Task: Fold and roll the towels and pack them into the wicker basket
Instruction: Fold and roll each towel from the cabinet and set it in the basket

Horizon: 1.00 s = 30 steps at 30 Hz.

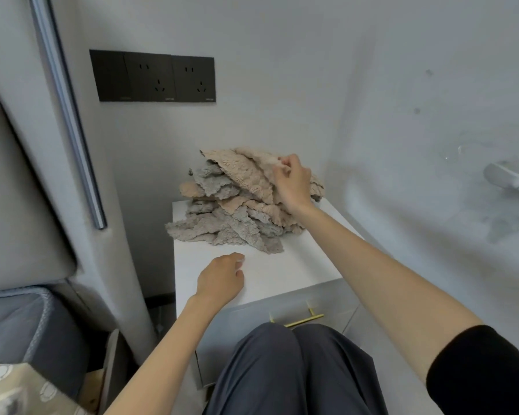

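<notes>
A heap of several crumpled towels, beige and grey, lies at the back of a white cabinet top. My right hand is at the top of the heap and pinches the edge of the uppermost beige towel. My left hand rests on the bare cabinet top in front of the heap, fingers loosely curled, holding nothing. No wicker basket is in view.
The cabinet stands in a corner between white walls, with a gold drawer handle above my knees. Black wall sockets are on the back wall. A padded grey panel and a grey cushion are on the left.
</notes>
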Each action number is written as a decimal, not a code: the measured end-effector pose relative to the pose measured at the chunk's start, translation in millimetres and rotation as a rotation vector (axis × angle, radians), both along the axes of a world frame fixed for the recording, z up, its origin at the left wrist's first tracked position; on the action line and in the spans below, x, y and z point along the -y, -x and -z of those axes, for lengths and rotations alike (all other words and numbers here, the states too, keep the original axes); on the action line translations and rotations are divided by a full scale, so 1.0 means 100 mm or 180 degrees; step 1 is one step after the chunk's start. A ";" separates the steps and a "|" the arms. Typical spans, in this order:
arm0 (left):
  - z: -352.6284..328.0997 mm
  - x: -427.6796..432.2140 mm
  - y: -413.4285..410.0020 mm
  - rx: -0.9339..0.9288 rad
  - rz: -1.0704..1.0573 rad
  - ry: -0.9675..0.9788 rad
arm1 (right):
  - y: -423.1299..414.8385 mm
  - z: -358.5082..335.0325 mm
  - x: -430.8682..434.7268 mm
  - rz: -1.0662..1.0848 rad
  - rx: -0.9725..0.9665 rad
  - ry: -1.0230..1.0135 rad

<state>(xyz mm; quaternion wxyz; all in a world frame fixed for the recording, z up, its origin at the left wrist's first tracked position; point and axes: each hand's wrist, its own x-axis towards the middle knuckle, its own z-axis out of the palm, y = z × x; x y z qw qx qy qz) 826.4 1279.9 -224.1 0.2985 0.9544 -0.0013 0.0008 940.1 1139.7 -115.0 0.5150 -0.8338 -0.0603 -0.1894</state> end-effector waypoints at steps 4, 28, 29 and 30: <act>-0.07 0.04 0.03 0.0013 0.0043 -0.0027 | 0.08 -0.38 0.29 0.0018 0.0245 -0.0447; -1.00 0.46 -0.99 0.0614 0.0334 -0.1044 | 0.39 -1.07 1.30 -0.0044 -0.0709 -0.1015; -1.02 0.50 -0.94 0.0654 0.0640 -0.0819 | 0.41 -1.07 1.32 -0.0103 -0.0753 -0.0848; -1.04 0.55 -0.86 0.0462 0.1000 -0.0452 | 0.44 -1.06 1.34 -0.0187 -0.0797 -0.0760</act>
